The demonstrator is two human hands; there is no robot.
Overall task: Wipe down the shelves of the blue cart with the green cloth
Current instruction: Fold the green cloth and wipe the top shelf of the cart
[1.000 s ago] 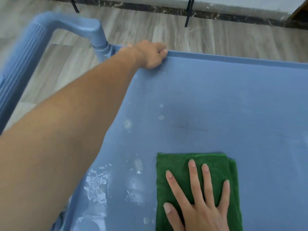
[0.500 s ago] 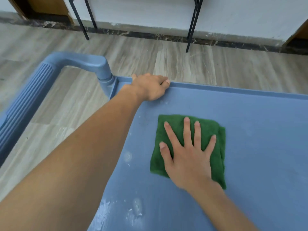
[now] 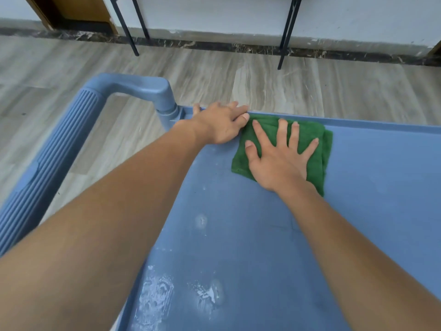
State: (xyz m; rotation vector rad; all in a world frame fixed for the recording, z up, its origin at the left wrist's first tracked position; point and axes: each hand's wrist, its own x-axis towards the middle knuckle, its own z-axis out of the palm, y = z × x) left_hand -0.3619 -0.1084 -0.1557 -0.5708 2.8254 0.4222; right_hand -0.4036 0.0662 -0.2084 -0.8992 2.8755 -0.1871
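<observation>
Near edge of the top shelf (image 3: 262, 247) of the blue cart: wet patches (image 3: 157, 297) and foamy smears lie close to the near left corner, with a smaller pale spot (image 3: 201, 220) a little further in. Both forearms cross the shelf from the near side toward the far edge.

Mid to far shelf: the green cloth (image 3: 317, 149), folded into a rough square, lies flat on the shelf surface at the far left corner region, its far side touching or just short of the raised far rim (image 3: 381, 123); exact contact not resolvable. The right hand (image 3: 279, 163) presses palm-down on the cloth, fingers (image 3: 282, 130) spread wide and flat, not clamped on anything; thumb points toward the left hand.

Far left corner: the left hand (image 3: 220, 125) grips the far rim, fingers curled together over the rim edge, fingertips just beside the cloth's left far corner. Whether they touch the cloth cannot be told.

Left of the shelf: the ribbed cart handle (image 3: 55, 158) runs along the left side and bends to join the post at the far left corner.

Beyond the cart: grey wood-pattern floor (image 3: 310, 80), two pairs of black metal legs (image 3: 285, 39), dark skirting, white wall.
</observation>
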